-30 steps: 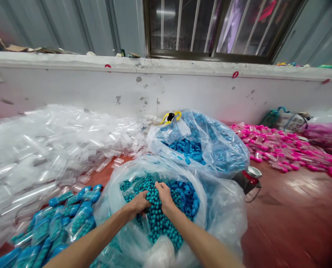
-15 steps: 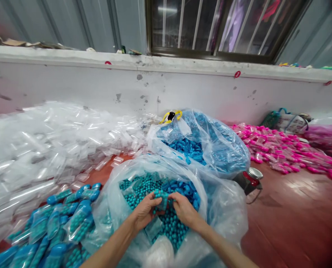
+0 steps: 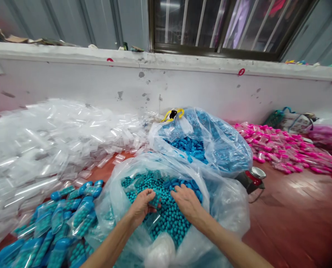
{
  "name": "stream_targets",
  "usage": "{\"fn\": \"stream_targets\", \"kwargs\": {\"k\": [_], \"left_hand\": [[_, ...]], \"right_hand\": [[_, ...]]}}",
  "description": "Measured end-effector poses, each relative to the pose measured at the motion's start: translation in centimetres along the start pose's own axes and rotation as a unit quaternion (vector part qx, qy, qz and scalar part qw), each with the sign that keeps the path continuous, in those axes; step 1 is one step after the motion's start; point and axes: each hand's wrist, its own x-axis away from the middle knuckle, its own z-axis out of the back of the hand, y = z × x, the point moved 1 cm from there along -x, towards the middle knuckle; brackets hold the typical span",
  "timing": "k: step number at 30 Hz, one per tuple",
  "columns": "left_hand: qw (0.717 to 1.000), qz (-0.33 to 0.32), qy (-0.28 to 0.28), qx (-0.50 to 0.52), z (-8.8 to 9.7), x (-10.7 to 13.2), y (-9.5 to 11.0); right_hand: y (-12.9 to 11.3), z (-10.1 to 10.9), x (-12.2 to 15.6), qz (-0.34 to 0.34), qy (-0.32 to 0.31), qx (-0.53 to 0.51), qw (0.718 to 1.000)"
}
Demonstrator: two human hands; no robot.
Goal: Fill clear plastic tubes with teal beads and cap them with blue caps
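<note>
My left hand [image 3: 142,205] grips a small clear plastic container [image 3: 156,200] filled with teal beads, over the open mouth of a clear plastic bag [image 3: 114,193]. Below it, loose teal beads [image 3: 170,219] fill much of the bag. At the beads' far right side lies a heap of blue caps [image 3: 195,188]. My right hand [image 3: 186,201] reaches over these caps with its fingers stretched out, the fingertips at their edge. I see nothing held in it. An empty clear container [image 3: 152,220] rests on the beads under my left wrist.
Filled containers with blue caps [image 3: 58,223] are piled at left. Behind them spreads a mound of clear empty containers [image 3: 51,137]. A second bag [image 3: 227,149] of blue caps stands beyond. Pink-capped containers [image 3: 288,149] and a metal-lidded jar [image 3: 256,175] sit on the red floor [image 3: 294,216] at right.
My right hand has come away from the container and moved right to the blue caps. My left hand keeps the bead-filled container, now slightly lower and tilted. The view has shifted slightly.
</note>
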Motion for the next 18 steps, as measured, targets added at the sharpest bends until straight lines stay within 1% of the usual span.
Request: {"fn": "stream_targets", "kwargs": {"k": [2, 4, 6, 8, 10, 11, 13, 16, 18], "left_hand": [[0.999, 0.018, -0.039, 0.02, -0.5, 0.4, -0.1], [0.997, 0.022, -0.059, 0.038, -0.8, 0.8, -0.2], [0.996, 0.028, -0.071, 0.054, -0.8, 1.2, -0.3], [0.994, 0.039, -0.083, 0.062, -0.6, 1.5, -0.5], [0.993, 0.04, -0.088, 0.064, -0.4, 1.6, -0.8], [0.993, 0.035, -0.086, 0.067, -0.4, 1.7, -0.9], [0.995, 0.021, -0.075, 0.069, -0.4, 1.7, -1.1], [0.996, 0.009, -0.063, 0.054, -0.5, 1.8, -1.4], [0.996, 0.007, -0.07, 0.051, -0.5, 1.9, -1.4]], "right_hand": [[-0.6, -0.9, -1.2, 0.056, -0.003, -0.004, 0.998], [-1.0, -1.6, -2.3, 0.069, -0.012, -0.001, 0.998], [-1.1, -1.7, -3.0, 0.071, -0.009, 0.005, 0.997], [-1.1, -1.5, -3.0, 0.065, 0.008, 0.008, 0.998], [-1.2, -1.2, -2.5, 0.047, 0.014, -0.015, 0.999], [-1.2, -1.2, -2.2, 0.038, 0.007, -0.036, 0.999], [-1.2, -1.4, -1.4, 0.012, -0.028, -0.069, 0.997], [-0.7, -1.8, -0.5, -0.029, -0.067, -0.068, 0.995], [-0.4, -1.8, -0.3, -0.025, -0.07, -0.081, 0.994]]}}
